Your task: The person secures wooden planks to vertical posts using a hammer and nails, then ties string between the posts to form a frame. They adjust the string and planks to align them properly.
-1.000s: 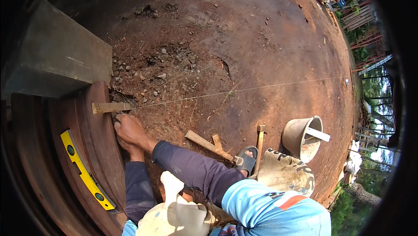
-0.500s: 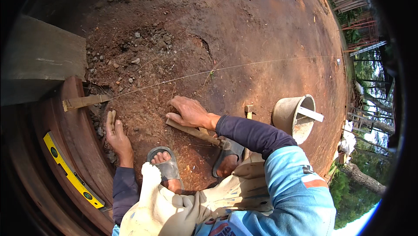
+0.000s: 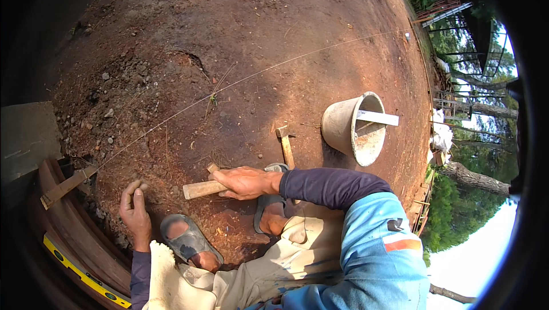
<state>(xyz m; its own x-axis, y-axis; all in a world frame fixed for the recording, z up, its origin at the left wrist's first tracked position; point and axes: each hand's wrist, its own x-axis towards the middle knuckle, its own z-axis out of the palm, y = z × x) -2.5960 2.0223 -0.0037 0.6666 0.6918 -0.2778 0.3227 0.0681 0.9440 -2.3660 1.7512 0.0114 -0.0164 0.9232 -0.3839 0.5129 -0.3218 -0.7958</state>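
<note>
My right hand [image 3: 249, 182] is closed around a short flat piece of wood [image 3: 200, 190], held low over the soil in front of my sandals. Another small wood end [image 3: 213, 167] shows just beyond its fingers. To the left, my left hand [image 3: 136, 210] has its fingers curled against the thumb; what they hold, if anything, I cannot make out. Just beyond that hand, a wooden stake [image 3: 68, 186] lies across the brown beams, and a thin string [image 3: 223, 88] runs from its end over the ground to the far right. A hammer [image 3: 286, 147] lies beyond my right wrist.
A cement-stained bucket [image 3: 340, 124] with a white strip [image 3: 377, 117] across its mouth stands at the right. A yellow spirit level [image 3: 86, 278] rests on brown beams [image 3: 86, 218] at the left, near a grey concrete block [image 3: 28, 138]. Loose stones [image 3: 108, 113] lie beyond the string.
My right hand has closed on the wood piece and raised it. My left hand's fingers have curled in. The view has shifted, bringing the hammer more into sight.
</note>
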